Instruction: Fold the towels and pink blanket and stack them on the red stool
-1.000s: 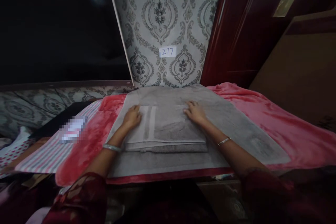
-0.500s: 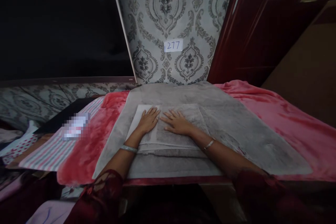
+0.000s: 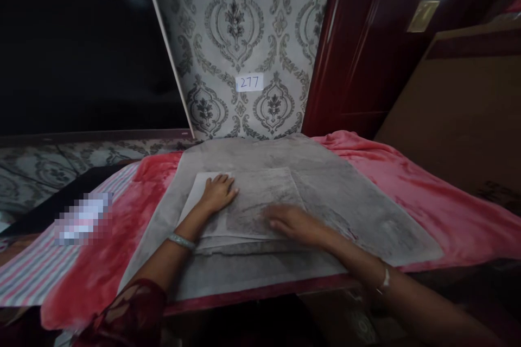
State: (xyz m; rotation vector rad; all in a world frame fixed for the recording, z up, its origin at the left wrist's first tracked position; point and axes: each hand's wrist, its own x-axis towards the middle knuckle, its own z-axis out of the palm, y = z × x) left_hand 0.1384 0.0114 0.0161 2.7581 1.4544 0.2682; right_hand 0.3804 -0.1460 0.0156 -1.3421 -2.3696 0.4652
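At the left of the frame a striped pink-and-white cloth [image 3: 28, 276] lies beside a crimson plush blanket [image 3: 101, 260]; at centre a small folded grey towel [image 3: 252, 203] rests on a large flat grey towel [image 3: 345, 200]; the left hand [image 3: 217, 192] lies flat on the folded towel's left part, fingers together; the right hand [image 3: 291, 222], blurred, lies palm-down on its lower right edge, fingers extended; above, a white paper label reading 277 [image 3: 249, 82] sits on the wallpaper.

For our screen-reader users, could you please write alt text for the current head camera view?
Two bare hands press flat on a folded grey towel: the left hand on its pale left edge, the right hand near its front edge. The towel lies on a larger grey towel spread over a pink blanket, with patterned wallpaper and a "277" label behind.
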